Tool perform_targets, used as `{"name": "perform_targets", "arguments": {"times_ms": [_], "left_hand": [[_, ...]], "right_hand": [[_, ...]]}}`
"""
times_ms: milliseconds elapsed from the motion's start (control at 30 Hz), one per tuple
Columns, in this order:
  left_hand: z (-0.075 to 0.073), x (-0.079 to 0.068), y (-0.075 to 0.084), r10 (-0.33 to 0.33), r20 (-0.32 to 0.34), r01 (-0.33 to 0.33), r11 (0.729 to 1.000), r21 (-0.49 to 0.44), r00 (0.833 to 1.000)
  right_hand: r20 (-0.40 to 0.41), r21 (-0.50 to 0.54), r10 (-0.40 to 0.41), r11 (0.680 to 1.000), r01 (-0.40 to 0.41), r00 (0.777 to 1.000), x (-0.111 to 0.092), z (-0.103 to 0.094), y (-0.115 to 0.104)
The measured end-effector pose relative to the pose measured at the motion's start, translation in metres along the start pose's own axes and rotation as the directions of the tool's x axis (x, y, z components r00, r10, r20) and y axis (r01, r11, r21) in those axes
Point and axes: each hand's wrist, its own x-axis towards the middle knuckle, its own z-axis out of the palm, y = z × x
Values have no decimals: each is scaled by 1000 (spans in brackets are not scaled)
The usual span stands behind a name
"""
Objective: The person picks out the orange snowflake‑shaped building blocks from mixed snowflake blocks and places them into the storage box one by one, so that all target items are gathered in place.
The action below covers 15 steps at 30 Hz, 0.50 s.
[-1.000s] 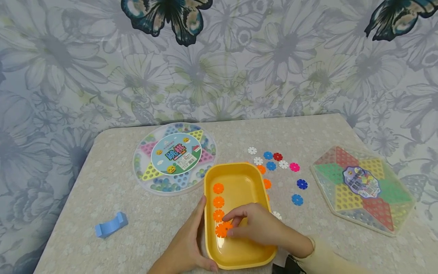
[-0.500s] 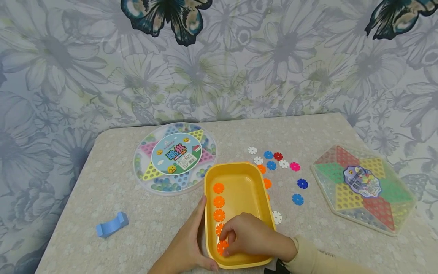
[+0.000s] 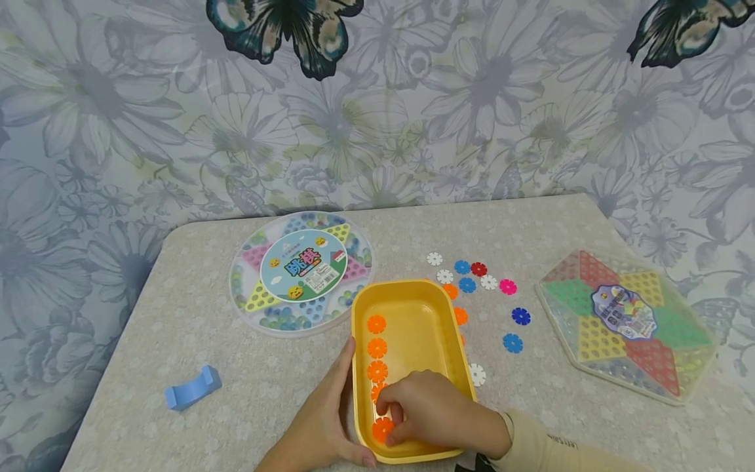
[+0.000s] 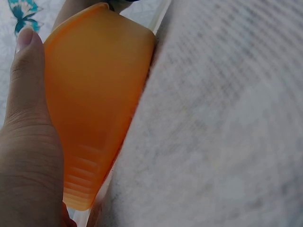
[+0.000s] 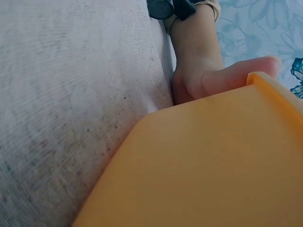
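A yellow plastic tray (image 3: 415, 328) stands near the table's front edge. My left hand (image 3: 321, 410) holds its near left corner, thumb at the front, fingers along the left wall; the left wrist view shows the tray's outer side (image 4: 97, 104) beside this hand (image 4: 28, 127). Inside, orange snowflake discs (image 3: 377, 347) lie in a column along the left wall. My right hand (image 3: 433, 410) reaches in from the right, pinching the nearest orange disc (image 3: 382, 430) between thumb and curled finger, at the tray floor. That hand partly covers the disc just above.
Loose snowflake discs in white, blue (image 3: 467, 285), red, pink and orange lie right of the tray. A round Chinese checkers set (image 3: 303, 272) is behind left, a hexagonal one (image 3: 625, 328) at right. A blue curved block (image 3: 192, 388) lies at left.
My right hand has moved towards the tray's near end with an orange disc, now lying at the column's bottom. In the last half second it has barely shifted. The left hand has stayed put.
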Motion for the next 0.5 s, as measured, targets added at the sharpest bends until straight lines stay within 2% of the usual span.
{"name": "perform_targets", "arguments": {"times_ms": [300, 400, 500], "left_hand": [[0, 0, 1, -4, 1, 4, 1000, -17, 1000], [1, 0, 0, -8, 8, 8, 999, -39, 1000], [1, 1, -1, -10, 11, 11, 997, -70, 1000]], "right_hand": [[-33, 24, 24, 999, -23, 999, 0, -1, 1], [-99, 54, 52, 997, -46, 994, -3, -11, -2], [-196, 89, 110, 992, -94, 975, -9, -28, -1]]}}
